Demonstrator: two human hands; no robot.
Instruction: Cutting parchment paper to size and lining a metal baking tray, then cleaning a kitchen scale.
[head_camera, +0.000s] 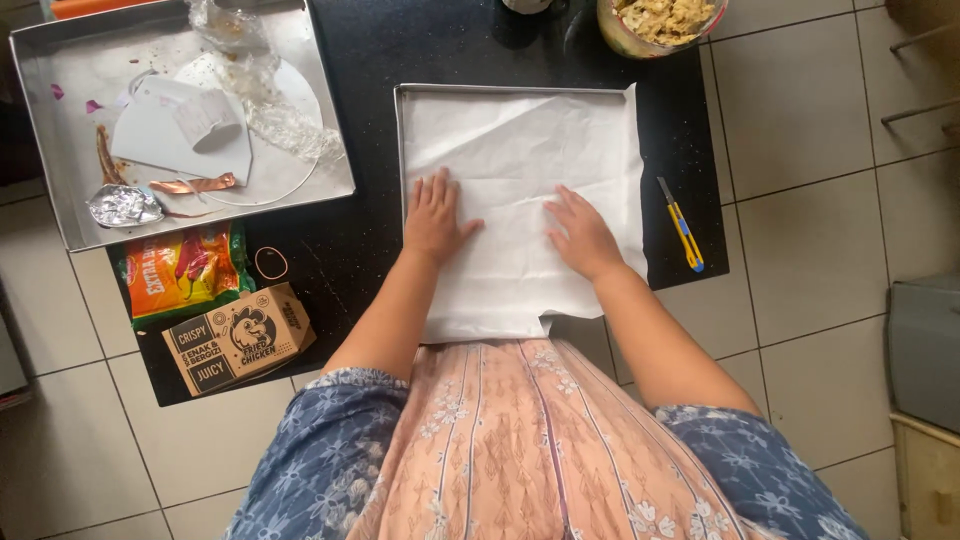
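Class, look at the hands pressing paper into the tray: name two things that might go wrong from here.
1. The white paper overhangs the metal tray on the right and near sides, so it may crease or slide as the left hand and right hand press it flat.
2. The yellow utility knife lies close to the right forearm; a sweep might knock it off the black counter.

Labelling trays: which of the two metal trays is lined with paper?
The centre tray under both hands, covered by a white paper sheet. The left tray holds only scraps and crumpled foil.
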